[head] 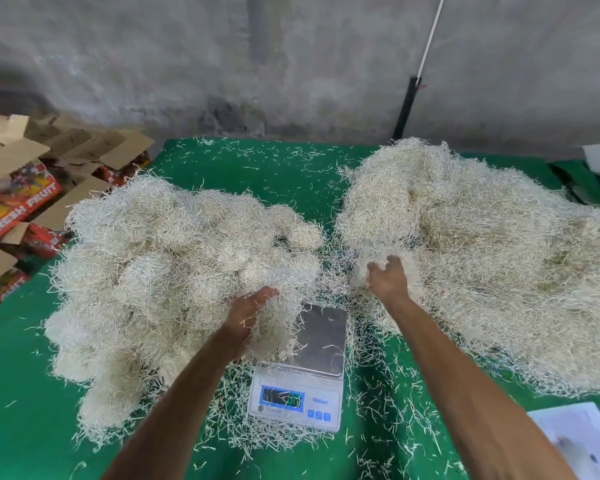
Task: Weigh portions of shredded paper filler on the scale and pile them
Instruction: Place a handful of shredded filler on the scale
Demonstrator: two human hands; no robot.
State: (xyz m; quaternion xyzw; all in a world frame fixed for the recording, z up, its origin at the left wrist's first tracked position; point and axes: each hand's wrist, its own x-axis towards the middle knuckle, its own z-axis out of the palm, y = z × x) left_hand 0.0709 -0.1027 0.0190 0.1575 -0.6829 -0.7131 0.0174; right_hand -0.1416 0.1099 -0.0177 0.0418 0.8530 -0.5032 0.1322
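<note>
The shredded paper filler is pale cream, made of thin short strips that tangle together, and it lies in two big heaps on the green worktop [257,168]. The left pile [160,271] looks lumpy, built of many rounded clumps, and the right pile [482,265] is wider and looser, with some yellowish patches inside. Between them, near the front edge, stands the scale [302,382], white with a steel plate and a blue display whose digits are too blurred to read; only a few loose strips lie on the plate. The left hand [253,317] has its grip closed around a portion of filler [274,327] just above the left edge of the plate, touching the left pile. The right hand [387,277] digs into the near edge of the right pile, fingers curled into the strips. Loose strips are scattered over the worktop around the scale. At the far left are open cardboard boxes [21,188] with red fruit print; their contents cannot be seen. A white sheet [582,441] lies at the front right corner.
</note>
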